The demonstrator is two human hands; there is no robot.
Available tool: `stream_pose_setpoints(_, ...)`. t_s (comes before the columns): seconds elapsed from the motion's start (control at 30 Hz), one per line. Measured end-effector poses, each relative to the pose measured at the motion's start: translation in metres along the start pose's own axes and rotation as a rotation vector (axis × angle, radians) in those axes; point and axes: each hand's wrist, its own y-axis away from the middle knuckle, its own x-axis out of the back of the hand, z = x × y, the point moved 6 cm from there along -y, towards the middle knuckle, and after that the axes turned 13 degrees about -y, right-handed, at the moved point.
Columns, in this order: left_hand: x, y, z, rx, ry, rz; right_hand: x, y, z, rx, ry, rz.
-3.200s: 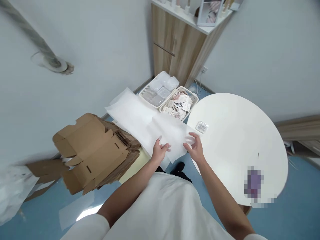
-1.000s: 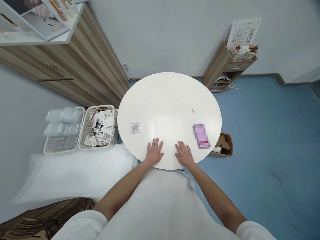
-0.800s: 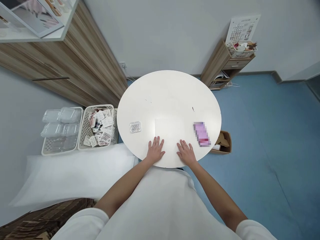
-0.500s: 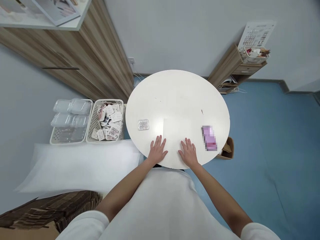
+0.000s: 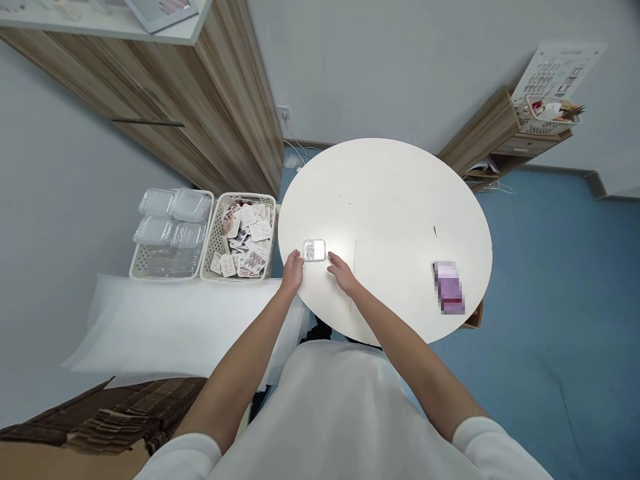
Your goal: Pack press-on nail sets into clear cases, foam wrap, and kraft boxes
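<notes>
A small clear case (image 5: 315, 250) is flanked on the round white table (image 5: 390, 187) by the fingers of both hands. The left hand (image 5: 293, 270) is held just beside its left edge; how widely those fingers are spread cannot be told. The right hand (image 5: 343, 273) is held just beside its right edge, with a narrow gap seen between thumb and fingers. Whether the case is touched cannot be made out. To the right of the right fingers, a blurred purple item (image 5: 451, 290) is seen. Left of the left fingers, loose cards (image 5: 260, 231) are held in a white basket (image 5: 218, 237).
</notes>
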Motion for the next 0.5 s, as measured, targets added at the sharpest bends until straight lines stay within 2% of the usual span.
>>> stream_pose_setpoints(0.13,-0.003,0.001,0.001,-0.015,0.058,-0.069,-0.008,-0.006,0.002,-0.028,-0.109,-0.024)
stream_pose_setpoints(0.3,-0.006,0.008,0.003,-0.034,0.073,-0.094,-0.012,-0.003,0.003,-0.026,-0.158,-0.009)
stream_pose_setpoints(0.5,-0.023,0.021,0.015,-0.139,0.065,-0.104,0.008,0.018,0.003,0.040,-0.151,0.096)
